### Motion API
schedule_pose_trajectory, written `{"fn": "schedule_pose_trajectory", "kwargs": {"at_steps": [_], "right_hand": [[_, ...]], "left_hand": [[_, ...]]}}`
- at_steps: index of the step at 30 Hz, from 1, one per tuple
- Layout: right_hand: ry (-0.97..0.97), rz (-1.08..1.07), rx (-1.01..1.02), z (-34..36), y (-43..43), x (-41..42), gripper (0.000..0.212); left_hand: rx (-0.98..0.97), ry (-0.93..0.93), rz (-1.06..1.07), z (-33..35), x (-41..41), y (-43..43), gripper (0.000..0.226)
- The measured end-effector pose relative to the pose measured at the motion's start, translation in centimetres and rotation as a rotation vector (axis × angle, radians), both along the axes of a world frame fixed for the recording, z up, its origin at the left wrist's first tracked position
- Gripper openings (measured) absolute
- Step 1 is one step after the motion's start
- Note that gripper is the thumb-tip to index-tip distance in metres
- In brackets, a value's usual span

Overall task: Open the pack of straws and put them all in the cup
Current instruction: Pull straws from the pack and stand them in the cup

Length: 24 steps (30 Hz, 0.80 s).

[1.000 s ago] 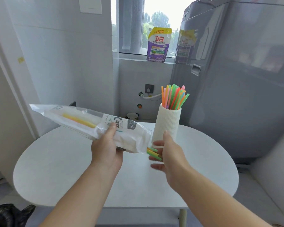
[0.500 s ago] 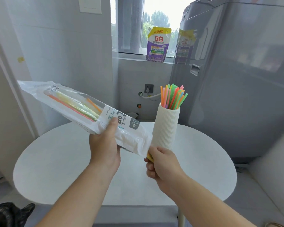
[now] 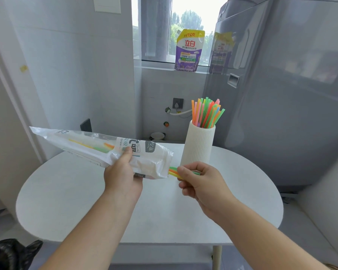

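My left hand [image 3: 123, 176] grips the clear and white straw pack [image 3: 98, 147] near its open right end, holding it almost level above the table. A few coloured straws [image 3: 173, 171] stick out of that opening, and my right hand [image 3: 201, 182] pinches their ends between thumb and fingers. More yellow, green and orange straws show through the pack's clear part. Just behind my right hand stands the white ribbed cup [image 3: 200, 145], upright, with several coloured straws [image 3: 206, 113] fanning out of its top.
The round white table [image 3: 66, 201] lies under both hands. A grey washing machine [image 3: 281, 104] stands close behind the cup on the right. A detergent pouch [image 3: 189, 50] sits on the window sill. A black bag [image 3: 10, 254] lies on the floor at lower left.
The pack's far end rose half a second ago and has dropped back to nearly level. My right hand closed on the straw ends and has drawn them a little further out.
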State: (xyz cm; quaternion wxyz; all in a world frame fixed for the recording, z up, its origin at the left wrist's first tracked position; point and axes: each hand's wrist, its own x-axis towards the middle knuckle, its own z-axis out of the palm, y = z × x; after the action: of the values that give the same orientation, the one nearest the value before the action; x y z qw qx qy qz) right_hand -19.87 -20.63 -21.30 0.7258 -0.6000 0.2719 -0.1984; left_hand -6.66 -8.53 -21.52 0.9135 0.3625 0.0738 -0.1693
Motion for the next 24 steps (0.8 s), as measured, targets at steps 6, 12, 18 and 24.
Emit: {"fn": "schedule_pose_trajectory", "kwargs": {"at_steps": [6,12,18,24], "right_hand": [[-0.050,-0.056,0.162,0.9,-2.7,-0.7,0.011],[-0.270,-0.156,0.541,1.5,-3.3,-0.7,0.009],[-0.343,-0.233,0.592,1.4,-1.7,0.2,0.023],[-0.324,-0.292,0.571,1.5,-1.7,0.6,0.021]], "left_hand": [[-0.009,0.016,-0.025,-0.4,0.3,0.0,0.024],[0.024,-0.001,-0.076,-0.3,-0.5,-0.5,0.024],[0.024,0.037,-0.111,-0.6,-1.3,-1.2,0.023],[0.004,0.023,-0.138,-0.7,-1.5,-1.1,0.032]]}}
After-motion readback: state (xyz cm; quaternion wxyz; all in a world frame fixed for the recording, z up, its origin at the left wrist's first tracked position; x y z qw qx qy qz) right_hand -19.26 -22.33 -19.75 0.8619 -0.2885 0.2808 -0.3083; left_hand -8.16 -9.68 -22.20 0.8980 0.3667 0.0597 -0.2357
